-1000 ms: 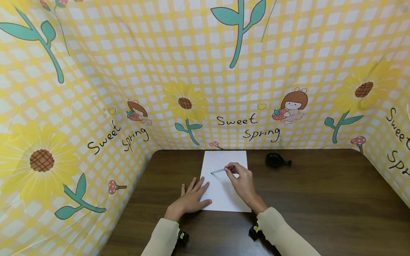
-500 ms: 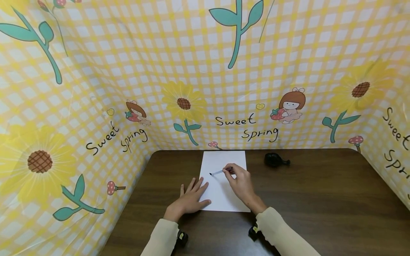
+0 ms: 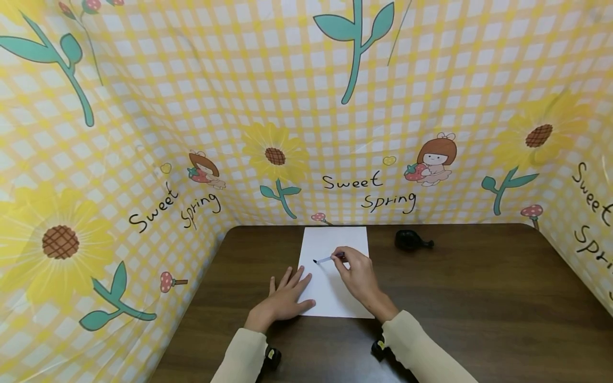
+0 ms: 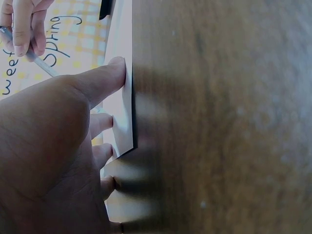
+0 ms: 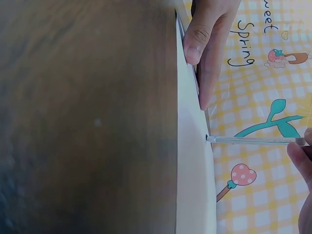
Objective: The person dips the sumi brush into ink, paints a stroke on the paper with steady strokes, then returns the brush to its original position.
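Note:
A sheet of white paper lies upright on the table. My left hand rests flat at its lower left, fingers spread, thumb and nearest fingertips on the sheet. In the left wrist view the thumb of the left hand lies over the paper's edge. My right hand pinches a thin pen-like tool with a pale, see-through barrel and a dark tip, held slanting. In the right wrist view the tool has its tip right at the paper. No clear mark shows on the sheet.
A small black bottle-shaped thing with a narrow neck lies on the dark wooden table, right of the paper. A yellow checked cloth with flowers and lettering hangs behind and along both sides.
The right hand and the tool have shifted very slightly, with the tool's slant changed a little. The left hand and the paper keep their place.

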`<state>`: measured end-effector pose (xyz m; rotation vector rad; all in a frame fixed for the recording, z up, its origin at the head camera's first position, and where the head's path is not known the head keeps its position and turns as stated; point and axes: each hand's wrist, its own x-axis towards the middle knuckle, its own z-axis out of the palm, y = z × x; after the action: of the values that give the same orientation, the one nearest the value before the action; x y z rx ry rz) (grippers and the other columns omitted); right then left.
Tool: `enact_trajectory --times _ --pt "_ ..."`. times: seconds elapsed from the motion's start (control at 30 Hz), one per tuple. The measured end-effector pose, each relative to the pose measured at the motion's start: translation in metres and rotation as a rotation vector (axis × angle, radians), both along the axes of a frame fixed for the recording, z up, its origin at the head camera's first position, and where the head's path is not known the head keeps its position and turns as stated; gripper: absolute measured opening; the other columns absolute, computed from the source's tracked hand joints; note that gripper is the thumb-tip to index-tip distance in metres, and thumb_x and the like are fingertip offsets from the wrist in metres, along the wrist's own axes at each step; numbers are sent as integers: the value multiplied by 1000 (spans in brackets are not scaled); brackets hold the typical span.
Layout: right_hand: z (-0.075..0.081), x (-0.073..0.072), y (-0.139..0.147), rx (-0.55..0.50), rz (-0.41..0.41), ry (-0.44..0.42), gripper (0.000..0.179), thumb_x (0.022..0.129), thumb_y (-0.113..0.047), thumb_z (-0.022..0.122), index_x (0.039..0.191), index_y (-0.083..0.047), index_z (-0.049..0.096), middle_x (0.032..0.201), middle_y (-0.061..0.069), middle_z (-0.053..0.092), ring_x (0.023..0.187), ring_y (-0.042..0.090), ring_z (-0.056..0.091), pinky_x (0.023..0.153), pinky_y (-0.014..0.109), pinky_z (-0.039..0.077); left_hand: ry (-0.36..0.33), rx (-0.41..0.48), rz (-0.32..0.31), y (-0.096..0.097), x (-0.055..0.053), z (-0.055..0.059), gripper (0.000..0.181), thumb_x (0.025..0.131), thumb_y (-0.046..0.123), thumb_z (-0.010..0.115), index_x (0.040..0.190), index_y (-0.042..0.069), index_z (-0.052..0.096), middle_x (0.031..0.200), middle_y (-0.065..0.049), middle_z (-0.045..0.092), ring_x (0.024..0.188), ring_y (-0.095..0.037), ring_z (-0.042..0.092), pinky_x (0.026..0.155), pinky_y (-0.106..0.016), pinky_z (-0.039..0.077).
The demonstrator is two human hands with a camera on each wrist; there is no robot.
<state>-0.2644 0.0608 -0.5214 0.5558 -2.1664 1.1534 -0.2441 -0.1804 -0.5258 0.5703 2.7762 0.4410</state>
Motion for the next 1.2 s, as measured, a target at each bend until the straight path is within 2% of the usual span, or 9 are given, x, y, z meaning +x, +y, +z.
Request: enact_trajectory --times 0.2,0.47,1.07,1.2 --pt "1 2 1 6 -5 -13 5 98 -7 77 103 -5 75 99 9 78 89 21 79 74 39 66 0 -3 0 1 1 1 80 103 58 60 169 20 33 181 -8 14 167 -42 5 122 -82 0" --pt "1 3 1 35 -20 9 6 98 -8 78 103 -6 75 100 8 78 90 19 79 75 31 65 -3 -2 -4 1 0 1 80 104 59 59 169 21 33 181 -8 14 167 -42 4 123 -82 1" --pt "2 3 5 52 -26 41 4 97 -5 78 100 -6 76 98 7 78 89 18 78 77 29 65 -2 8 0 0 1 1 80 104 58 60 169 21 34 181 -8 14 167 -42 5 123 -82 -1" --pt "4 5 6 59 -34 40 5 96 -6 79 100 -6 75 98 7 78 88 18 78 76 29 65 -15 51 2 -3 -2 -5 83 102 62 59 170 22 32 181 -8 13 167 -42 1 122 -81 -6"
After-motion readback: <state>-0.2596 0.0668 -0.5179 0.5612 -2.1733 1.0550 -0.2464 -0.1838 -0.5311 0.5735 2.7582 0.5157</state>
